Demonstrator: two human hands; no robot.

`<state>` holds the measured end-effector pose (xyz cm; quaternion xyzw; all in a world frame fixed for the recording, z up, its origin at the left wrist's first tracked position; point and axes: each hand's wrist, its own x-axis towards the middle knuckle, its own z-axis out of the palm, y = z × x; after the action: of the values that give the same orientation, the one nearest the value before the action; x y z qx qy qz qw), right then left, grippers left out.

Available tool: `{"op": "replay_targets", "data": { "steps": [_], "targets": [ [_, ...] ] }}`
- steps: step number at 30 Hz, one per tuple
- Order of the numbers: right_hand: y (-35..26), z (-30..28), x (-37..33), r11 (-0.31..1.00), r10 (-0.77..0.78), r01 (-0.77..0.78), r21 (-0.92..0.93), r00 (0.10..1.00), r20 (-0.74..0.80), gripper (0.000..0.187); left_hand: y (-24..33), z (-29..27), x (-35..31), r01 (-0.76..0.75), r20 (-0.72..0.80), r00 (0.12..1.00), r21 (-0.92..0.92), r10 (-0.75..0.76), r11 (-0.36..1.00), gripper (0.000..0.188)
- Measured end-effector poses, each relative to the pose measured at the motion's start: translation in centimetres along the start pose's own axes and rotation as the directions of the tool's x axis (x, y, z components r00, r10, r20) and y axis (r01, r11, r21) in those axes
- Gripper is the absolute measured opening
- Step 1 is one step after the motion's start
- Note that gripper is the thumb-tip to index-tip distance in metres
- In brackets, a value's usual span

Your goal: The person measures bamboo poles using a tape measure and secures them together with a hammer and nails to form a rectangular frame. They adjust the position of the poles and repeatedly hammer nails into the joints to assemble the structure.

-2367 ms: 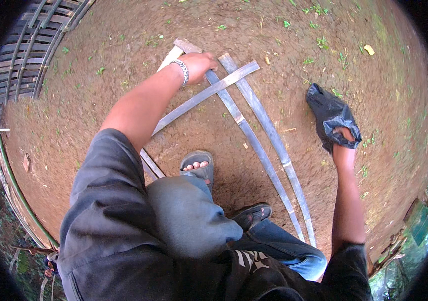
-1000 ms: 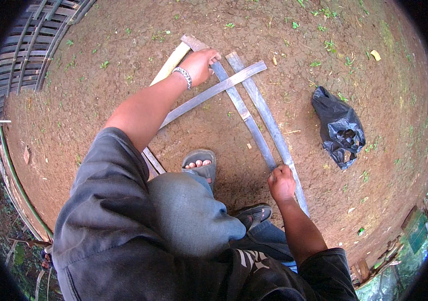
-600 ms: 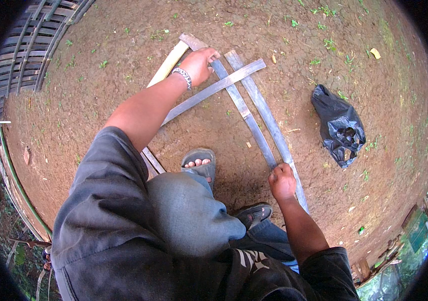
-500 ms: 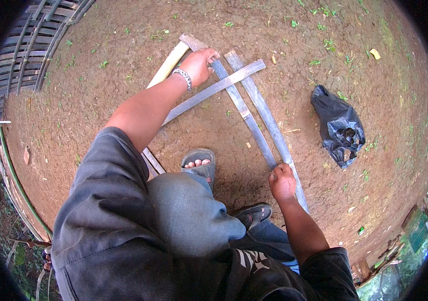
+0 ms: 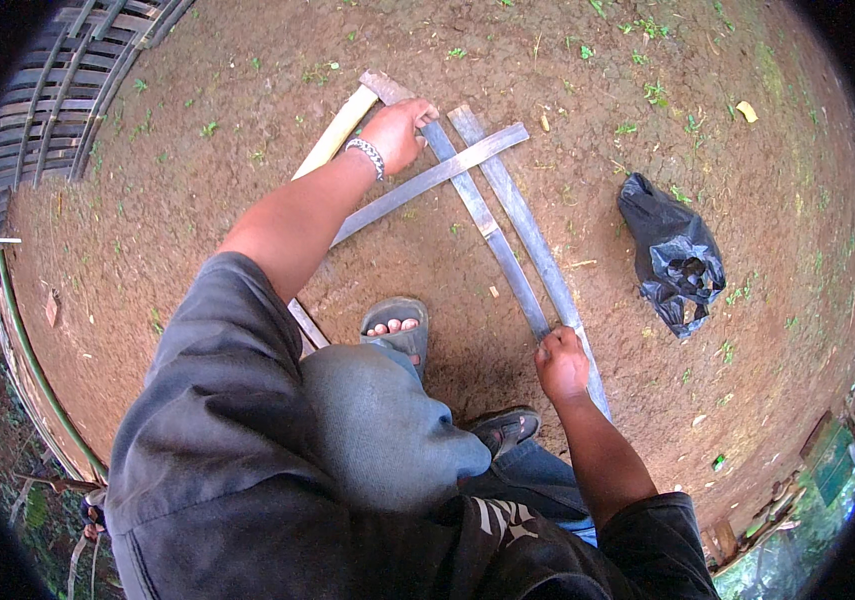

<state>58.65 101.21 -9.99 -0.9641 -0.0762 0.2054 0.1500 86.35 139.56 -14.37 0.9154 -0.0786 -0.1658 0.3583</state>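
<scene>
A long grey slat (image 5: 515, 275), flat like a strip of bamboo or wood, runs slantwise between my hands. My left hand (image 5: 394, 138), wearing a bracelet, has its fingers closed on the slat's upper part. At its lower end my right hand (image 5: 562, 363) is closed around it in a fist-like grip. Just right of it lies a second grey slat (image 5: 527, 225), nearly parallel, passing beside my right hand. A crossing slat (image 5: 412, 188) lies over both near their upper parts. Left of my left hand a pale yellow strip (image 5: 335, 133) slants down behind my forearm.
A crumpled black plastic bag (image 5: 675, 255) rests on the bare brown soil (image 5: 767, 200) to the right. A woven slat fence (image 5: 57, 95) stands at the upper left. My sandalled feet (image 5: 397, 328) are close below the slats. More strips (image 5: 307, 325) show beside my knee.
Almost nothing differs. Both hands keep their holds on the slat, and the view has shifted very slightly.
</scene>
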Motion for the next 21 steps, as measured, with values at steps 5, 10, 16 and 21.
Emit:
{"op": "replay_targets", "data": {
  "steps": [5, 10, 16, 21],
  "targets": [
    [0.4, 0.4, 0.0, 1.0, 0.003, -0.003, -0.018, 1.0, 0.016, 0.009, 0.1, 0.2, -0.1, -0.021, -0.025, 0.999, 0.003, 0.021, 1.0, 0.037],
    [0.3, 0.2, 0.0, 1.0, 0.004, -0.004, -0.022, 1.0, 0.018, 0.009, 0.6, 0.4, -0.6, -0.002, -0.06, 0.998, 0.019, 0.003, 1.0, 0.037],
    [0.4, 0.3, -0.3, 0.999, 0.034, -0.034, -0.02, 0.999, 0.012, 0.008, 1.1, 2.6, -3.8, -0.073, -0.289, 0.951, 0.15, 0.115, 0.986, 0.039],
    [0.0, -0.6, -0.5, 0.998, 0.064, -0.064, 0.025, 0.998, 0.015, 0.009, 3.0, 3.3, -8.1, -0.129, -0.236, 0.954, 0.229, 0.183, 0.965, 0.04]
  ]
}}
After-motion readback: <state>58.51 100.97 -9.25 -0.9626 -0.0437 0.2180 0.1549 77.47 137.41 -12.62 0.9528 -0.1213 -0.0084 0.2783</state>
